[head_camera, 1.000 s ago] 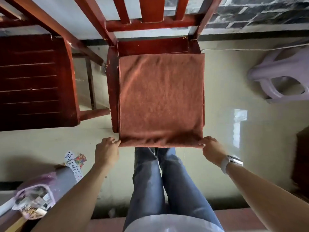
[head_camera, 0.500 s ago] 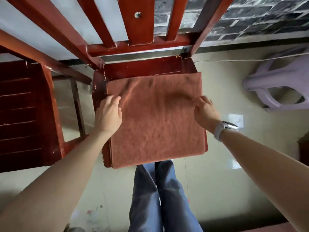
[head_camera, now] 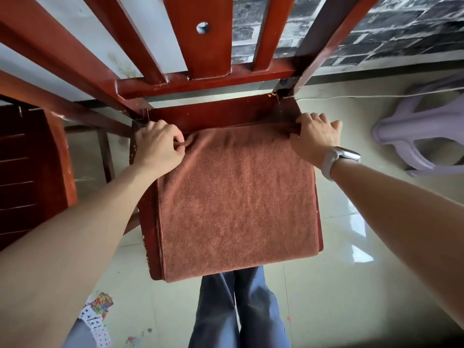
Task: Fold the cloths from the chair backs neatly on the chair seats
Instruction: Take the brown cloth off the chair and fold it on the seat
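Cloth (head_camera: 238,197) lies flat on the chair seat (head_camera: 150,237), far edge near the backrest. Our left hand (head_camera: 157,146) pinches the far-left corner, right hand (head_camera: 315,138) w/ fingers curled grips the far-right. Soft, light terry, prob. floppy; best held by corners

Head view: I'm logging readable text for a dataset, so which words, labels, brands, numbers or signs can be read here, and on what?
No readable text in this view.
Playing cards on the floor: suit marks and coloured backs show, but any numbers are too small to read.
Watch on the right wrist: its face shows no legible digits.
Cloth, chair and plastic stool: no label or brand visible.
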